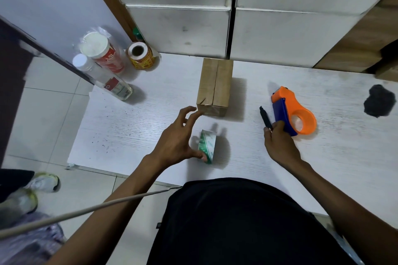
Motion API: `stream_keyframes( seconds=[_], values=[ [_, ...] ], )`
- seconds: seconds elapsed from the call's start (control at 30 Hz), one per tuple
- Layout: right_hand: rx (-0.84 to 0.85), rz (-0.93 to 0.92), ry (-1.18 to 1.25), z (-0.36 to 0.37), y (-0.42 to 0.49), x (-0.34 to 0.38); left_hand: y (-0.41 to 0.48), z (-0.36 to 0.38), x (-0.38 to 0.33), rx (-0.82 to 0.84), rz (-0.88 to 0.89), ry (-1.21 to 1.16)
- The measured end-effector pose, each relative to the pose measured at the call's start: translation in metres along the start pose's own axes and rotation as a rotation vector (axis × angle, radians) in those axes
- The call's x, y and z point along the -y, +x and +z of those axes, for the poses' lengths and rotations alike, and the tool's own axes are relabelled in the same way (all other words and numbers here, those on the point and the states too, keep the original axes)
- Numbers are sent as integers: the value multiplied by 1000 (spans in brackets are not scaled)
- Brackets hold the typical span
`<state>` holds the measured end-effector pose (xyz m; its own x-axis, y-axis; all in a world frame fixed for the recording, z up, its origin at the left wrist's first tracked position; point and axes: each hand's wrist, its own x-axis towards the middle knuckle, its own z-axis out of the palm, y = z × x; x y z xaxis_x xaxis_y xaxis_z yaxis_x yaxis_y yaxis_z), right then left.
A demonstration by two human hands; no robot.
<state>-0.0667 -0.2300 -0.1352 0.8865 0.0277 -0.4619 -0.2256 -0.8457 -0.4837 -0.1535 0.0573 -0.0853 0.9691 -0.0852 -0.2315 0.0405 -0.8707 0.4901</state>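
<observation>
On the white wood-grain table, near its right half, lies an orange and blue plastic tape dispenser. Its body is orange with a round opening at the wide end, and a blue block sits along its left flank. Its long axis runs on a diagonal: the narrow orange tip points away and to the left, and the ringed end points toward the near right.

The right hand is curled, pinching a black marker pen, with its fingertips against the near end of the blue block. The pen lies just left of the dispenser and nearly parallel to it, its tip pointing away from the person.

The left hand is spread wide and holds nothing. Its fingertips are close to the near left corner of a brown oblong cardboard box, whose long axis and top seam run straight away toward the white cabinet doors. The thumb overlaps a small green-and-white printed packet, which is too blurred to make out further.

At the far left corner stand a clear plastic bottle with a white cap, a red canister with a white lid and a roll of yellow-and-red labels. A dark grey cloth lump sits at the far right.
</observation>
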Motion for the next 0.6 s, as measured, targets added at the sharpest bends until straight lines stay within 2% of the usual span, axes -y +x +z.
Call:
stream_keyframes(
  seconds=[0.1,0.43,0.6],
  values=[
    [-6,-48,39,8,12,-1,-6,1,-3,-5,9,-10],
    [2,-12,192,12,19,1,-13,11,2,-27,73,20],
    [-32,-22,132,18,15,-3,-18,12,3,38,73,24]
  ],
)
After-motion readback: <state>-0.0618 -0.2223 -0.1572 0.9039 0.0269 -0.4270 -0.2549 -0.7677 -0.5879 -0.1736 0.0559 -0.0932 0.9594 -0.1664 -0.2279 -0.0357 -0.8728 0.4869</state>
